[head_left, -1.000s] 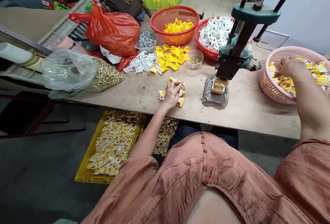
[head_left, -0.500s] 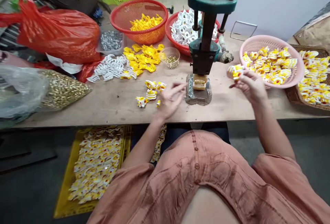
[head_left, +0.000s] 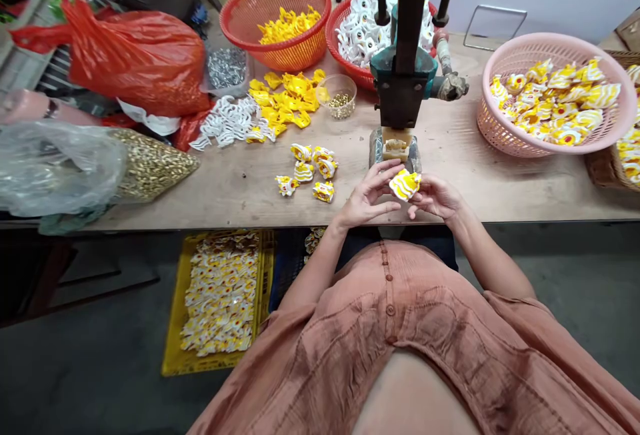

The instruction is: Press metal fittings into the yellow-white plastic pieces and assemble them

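A yellow-and-white plastic piece with wavy stripes [head_left: 405, 184] is pinched in my right hand [head_left: 441, 199], just in front of the press. My left hand [head_left: 369, 196] is at its left side, thumb and fingers apart around it; whether they touch it I cannot tell. Behind the hands, the press [head_left: 400, 95] stands over a pale mould block [head_left: 396, 144] on its base. Several similar assembled pieces [head_left: 304, 171] lie on the table left of my left hand.
Right of the press stands a pink basket [head_left: 545, 145] of assembled pieces. Red baskets hold yellow parts [head_left: 290, 25] and white parts [head_left: 363, 35]. Loose yellow parts [head_left: 285, 101], white wavy parts [head_left: 225, 121], a small cup [head_left: 337, 96] and a bag of gold-coloured bits [head_left: 155, 161] are left.
My right hand has brought the piece left from beside the pink basket to the front of the press. My left hand has moved right to meet it. The view has shifted slightly.
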A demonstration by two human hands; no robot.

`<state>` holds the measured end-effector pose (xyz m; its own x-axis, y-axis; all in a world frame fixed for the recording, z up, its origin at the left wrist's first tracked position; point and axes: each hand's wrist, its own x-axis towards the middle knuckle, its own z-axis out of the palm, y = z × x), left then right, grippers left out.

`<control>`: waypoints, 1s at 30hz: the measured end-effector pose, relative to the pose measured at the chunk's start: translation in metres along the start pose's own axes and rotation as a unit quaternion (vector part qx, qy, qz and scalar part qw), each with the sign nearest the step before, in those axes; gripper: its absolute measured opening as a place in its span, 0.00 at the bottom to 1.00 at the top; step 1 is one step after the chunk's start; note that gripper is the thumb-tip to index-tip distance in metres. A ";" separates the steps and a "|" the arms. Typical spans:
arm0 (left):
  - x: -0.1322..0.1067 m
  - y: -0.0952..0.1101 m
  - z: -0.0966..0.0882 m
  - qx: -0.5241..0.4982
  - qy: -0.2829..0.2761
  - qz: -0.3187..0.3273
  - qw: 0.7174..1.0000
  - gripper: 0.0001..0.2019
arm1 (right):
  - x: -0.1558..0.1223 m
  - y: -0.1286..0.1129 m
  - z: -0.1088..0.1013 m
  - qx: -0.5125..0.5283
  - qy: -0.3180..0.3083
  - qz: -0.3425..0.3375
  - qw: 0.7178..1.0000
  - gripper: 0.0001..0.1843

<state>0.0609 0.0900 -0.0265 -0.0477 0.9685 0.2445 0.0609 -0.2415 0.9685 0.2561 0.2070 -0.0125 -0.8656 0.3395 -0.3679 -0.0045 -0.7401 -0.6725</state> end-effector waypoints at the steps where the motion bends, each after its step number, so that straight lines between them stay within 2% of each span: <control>1: 0.000 0.000 -0.002 0.000 0.001 -0.004 1.000 0.33 | 0.002 0.001 0.000 -0.009 0.001 0.002 1.000 0.23; 3: 0.002 -0.003 -0.002 0.001 0.044 0.001 0.999 0.29 | 0.007 0.006 0.004 -0.040 0.054 -0.065 0.996 0.25; 5: 0.006 -0.011 0.003 0.016 0.110 0.015 0.994 0.24 | 0.011 0.013 0.008 -0.095 0.140 -0.186 0.968 0.27; 7: 0.013 -0.020 0.008 0.048 0.175 0.035 0.983 0.18 | 0.016 0.020 0.008 -0.191 0.208 -0.295 0.913 0.28; 10: 0.026 -0.029 0.011 0.117 0.250 0.059 0.959 0.15 | 0.027 0.026 0.000 -0.393 0.246 -0.379 0.801 0.23; 12: 0.035 -0.032 0.010 0.165 0.278 0.064 0.944 0.14 | 0.036 0.029 -0.007 -0.502 0.269 -0.388 0.724 0.18; 13: 0.040 -0.033 0.009 0.186 0.288 0.064 0.937 0.13 | 0.040 0.030 -0.010 -0.538 0.284 -0.382 0.695 0.17; 15: 0.047 -0.035 0.006 0.218 0.296 0.066 0.927 0.12 | 0.048 0.033 -0.013 -0.574 0.316 -0.367 0.660 0.20; 18: 0.054 -0.041 0.005 0.239 0.288 0.069 0.925 0.09 | 0.056 0.035 -0.015 -0.577 0.354 -0.368 0.638 0.25; 22: 0.060 -0.053 0.005 0.250 0.301 0.059 0.918 0.10 | 0.065 0.029 -0.020 -0.574 0.373 -0.385 0.619 0.23; 25: 0.066 -0.061 0.001 0.241 0.311 0.054 0.918 0.11 | 0.071 0.019 -0.026 -0.569 0.364 -0.378 0.634 0.21; 28: 0.069 -0.064 -0.005 0.243 0.287 0.061 0.925 0.13 | 0.073 0.010 -0.031 -0.569 0.341 -0.358 0.658 0.18; 30: 0.068 -0.063 -0.009 0.263 0.269 0.069 0.924 0.10 | 0.072 0.006 -0.032 -0.575 0.329 -0.360 0.657 0.18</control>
<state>0.0449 0.1708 -0.0700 -0.4844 0.7256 0.4887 0.5724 -0.1595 0.8043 0.2099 0.2460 -0.0638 -0.4407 0.8185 0.3685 0.4135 0.5495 -0.7260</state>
